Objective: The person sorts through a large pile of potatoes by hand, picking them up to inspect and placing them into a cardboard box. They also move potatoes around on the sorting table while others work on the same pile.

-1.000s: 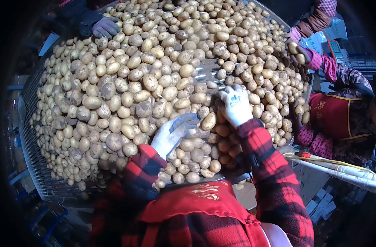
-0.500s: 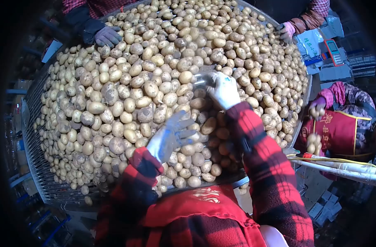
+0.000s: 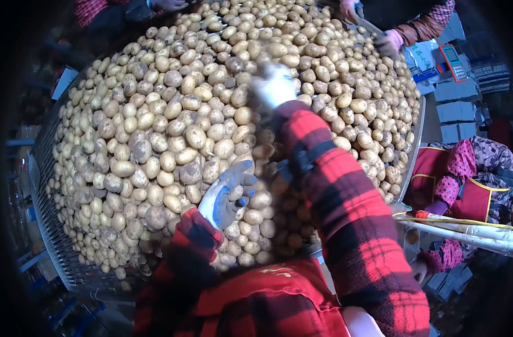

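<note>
A large heap of potatoes (image 3: 194, 136), pale and partly soil-marked, fills the middle of the view. My left hand (image 3: 225, 194), in a white and grey-blue glove with blue fingertips, hovers over the near part of the heap, its fingers apart and loosely curved. Potatoes lie right beneath and beside it. Stretched farther out, my right hand (image 3: 276, 85) in a white glove is over the upper middle of the heap. Motion smears its fingers, so whether it holds anything is hidden.
Across the heap, a person's gloved hand (image 3: 169, 4) is at upper left; another person's gloved hand (image 3: 389, 43) is at upper right, near a red handheld device (image 3: 453, 63). At right are a person in a red apron (image 3: 474, 194) and wrapped white pipes (image 3: 470, 233). A metal rim (image 3: 416, 149) borders the heap.
My right hand has moved forward and left; the shiny object earlier by its fingers is no longer distinguishable. My left hand's fingers have curled more. The person at right has shifted posture.
</note>
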A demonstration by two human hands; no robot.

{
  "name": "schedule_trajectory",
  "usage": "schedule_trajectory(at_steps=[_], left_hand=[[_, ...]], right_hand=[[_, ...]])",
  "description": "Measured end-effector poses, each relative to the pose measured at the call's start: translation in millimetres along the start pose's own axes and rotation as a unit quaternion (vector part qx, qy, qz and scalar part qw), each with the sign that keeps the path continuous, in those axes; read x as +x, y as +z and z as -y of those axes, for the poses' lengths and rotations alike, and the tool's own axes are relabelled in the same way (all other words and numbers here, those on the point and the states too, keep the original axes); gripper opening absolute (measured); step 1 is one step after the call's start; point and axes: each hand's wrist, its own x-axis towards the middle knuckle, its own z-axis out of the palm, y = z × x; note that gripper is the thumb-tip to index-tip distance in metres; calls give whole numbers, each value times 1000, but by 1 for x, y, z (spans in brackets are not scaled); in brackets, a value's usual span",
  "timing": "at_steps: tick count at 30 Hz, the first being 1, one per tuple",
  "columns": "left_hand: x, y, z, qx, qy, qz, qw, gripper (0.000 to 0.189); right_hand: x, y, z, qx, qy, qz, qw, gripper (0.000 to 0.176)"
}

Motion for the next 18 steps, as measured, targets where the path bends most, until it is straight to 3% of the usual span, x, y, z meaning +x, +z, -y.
schedule_trajectory(at_steps=[2,4,5,6,8,9,10,14,16,18], left_hand=[[3,-8,6,-27,-14,-20,999,66],[3,-21,10,-38,-6,-19,999,65],[4,-23,11,-117,-29,-48,992,69],[3,-18,6,-88,-22,-37,995,70],[-4,-2,-1,-39,-4,-22,999,71],[-3,-6,2,39,11,2,999,61],[-4,-7,4,34,-2,-10,999,62],[2,10,-6,33,-26,-6,999,61],[1,12,-4,11,-16,5,1000,59],[-3,15,-3,66,-30,-41,997,56]], right_hand=[[-32,8,56,29,-153,-3,988,54],[-66,18,82,184,-220,42,957,47],[-84,17,83,172,-228,55,957,45],[-94,16,81,161,-239,71,955,44],[-96,11,41,72,-295,-28,952,42],[-95,-3,25,-19,-282,-83,956,37],[-89,-21,10,-105,-280,-124,946,34],[-59,-16,-62,-444,-86,-37,891,31],[-47,-6,-65,-409,-54,-24,911,27],[-35,-2,-66,-405,-28,2,914,28]])
